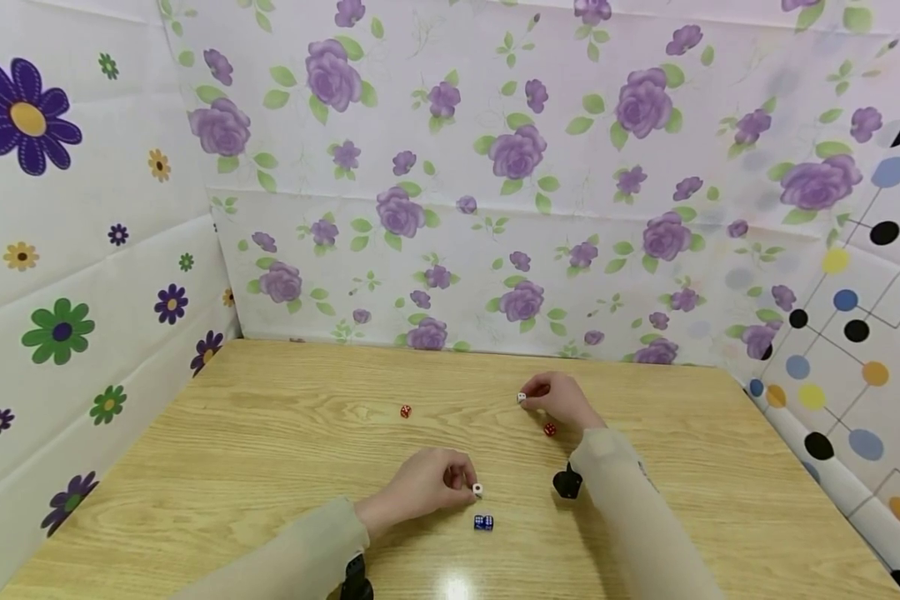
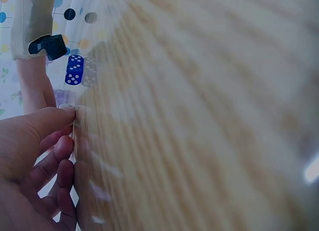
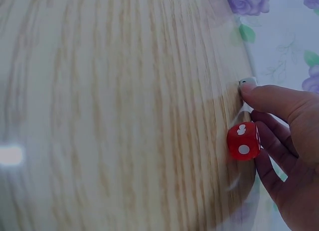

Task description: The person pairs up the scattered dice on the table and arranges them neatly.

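Note:
My left hand (image 1: 435,482) pinches a small white die (image 1: 477,490) between thumb and fingertips, low over the table. The left wrist view shows only a sliver of that white die (image 2: 66,106) past the thumb. Just in front of this hand, two blue dice (image 1: 483,522) with white pips sit side by side. Farther back on the right, my right hand (image 1: 562,398) holds another white die (image 1: 521,398) at its thumb and fingertips. A red die (image 1: 550,430) lies beneath the right wrist, close to the curled fingers, and appears large as a red die (image 3: 243,141) in the right wrist view.
Another red die (image 1: 406,412) lies on the wooden table (image 1: 307,392), back and left of centre. Flowered cloth (image 1: 450,208) hangs behind the table's far edge, with patterned cloths at both sides. Each wrist carries a black camera, such as the right one (image 1: 567,483).

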`<act>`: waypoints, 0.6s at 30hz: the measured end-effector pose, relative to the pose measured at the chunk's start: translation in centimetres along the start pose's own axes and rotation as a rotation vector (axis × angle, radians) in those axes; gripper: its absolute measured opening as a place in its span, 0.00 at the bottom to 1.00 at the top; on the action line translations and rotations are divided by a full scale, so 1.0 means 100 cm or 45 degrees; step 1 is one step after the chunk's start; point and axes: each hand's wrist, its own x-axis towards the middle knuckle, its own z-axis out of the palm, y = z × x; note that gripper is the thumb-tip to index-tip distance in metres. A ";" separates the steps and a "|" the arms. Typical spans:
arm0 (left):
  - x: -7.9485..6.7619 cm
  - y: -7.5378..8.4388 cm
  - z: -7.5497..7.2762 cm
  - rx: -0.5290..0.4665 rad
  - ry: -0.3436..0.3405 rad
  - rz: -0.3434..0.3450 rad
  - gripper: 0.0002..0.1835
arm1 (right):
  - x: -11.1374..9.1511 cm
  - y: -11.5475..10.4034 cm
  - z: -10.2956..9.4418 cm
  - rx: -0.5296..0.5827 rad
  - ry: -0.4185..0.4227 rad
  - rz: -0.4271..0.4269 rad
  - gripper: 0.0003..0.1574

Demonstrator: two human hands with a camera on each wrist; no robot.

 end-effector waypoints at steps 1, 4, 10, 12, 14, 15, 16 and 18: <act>0.000 0.000 0.000 -0.001 0.000 0.001 0.05 | 0.000 0.000 0.000 0.002 0.004 0.006 0.05; 0.000 0.000 0.000 -0.005 0.002 0.003 0.05 | -0.001 0.000 0.000 0.009 0.005 0.004 0.06; -0.001 0.000 0.000 -0.026 0.000 0.009 0.05 | -0.002 -0.001 0.000 0.027 -0.009 -0.007 0.06; -0.001 0.000 0.000 -0.029 0.002 0.010 0.05 | -0.003 0.000 0.001 0.031 0.004 -0.010 0.07; -0.001 0.000 0.000 -0.029 0.004 0.010 0.05 | -0.003 0.000 0.002 0.035 0.030 -0.013 0.07; -0.001 0.000 0.000 -0.031 0.006 0.011 0.05 | -0.004 0.001 0.003 0.034 0.041 -0.019 0.08; -0.001 -0.001 0.000 -0.033 0.007 0.011 0.05 | -0.004 0.001 0.003 0.039 0.053 -0.019 0.08; -0.001 -0.001 0.000 -0.039 0.008 0.012 0.05 | -0.007 0.001 0.004 0.049 0.072 -0.025 0.08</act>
